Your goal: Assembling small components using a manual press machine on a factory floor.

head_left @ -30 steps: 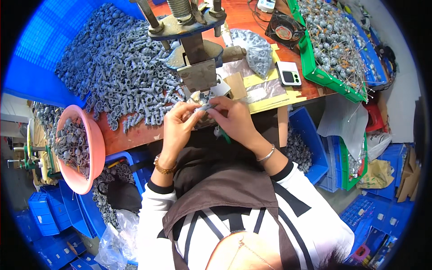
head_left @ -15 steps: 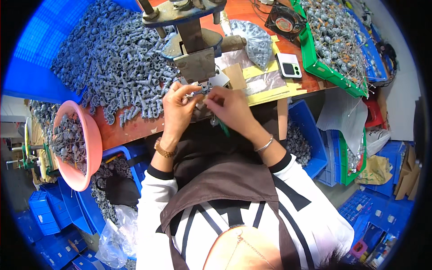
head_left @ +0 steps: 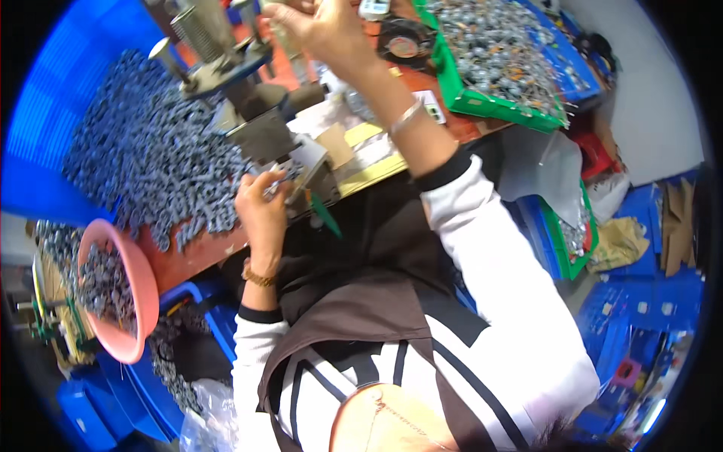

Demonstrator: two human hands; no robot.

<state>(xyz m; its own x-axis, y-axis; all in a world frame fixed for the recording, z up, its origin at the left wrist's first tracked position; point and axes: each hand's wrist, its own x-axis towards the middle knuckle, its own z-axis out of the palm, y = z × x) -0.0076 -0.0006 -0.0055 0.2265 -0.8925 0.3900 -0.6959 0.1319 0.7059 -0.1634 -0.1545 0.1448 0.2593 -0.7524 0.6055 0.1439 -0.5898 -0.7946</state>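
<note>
While left hand point(head_left: 262, 209) pinches small grey part point(head_left: 273, 188) near press block point(head_left: 262, 137), seemingly to steady it | right hand point(head_left: 329, 34) hangs high, grip can't tell | grey fittings point(head_left: 162, 151) heaped on desk point(head_left: 181, 262), likely for easy reach

Bright light in here washes the white sleeve point(head_left: 501, 264) pale; the grey parts point(head_left: 158, 151) look smeared, outer edges bending into black

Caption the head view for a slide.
Left hand near a metal press, right hand extended over the red bench, grey parts heaped at left.
</note>
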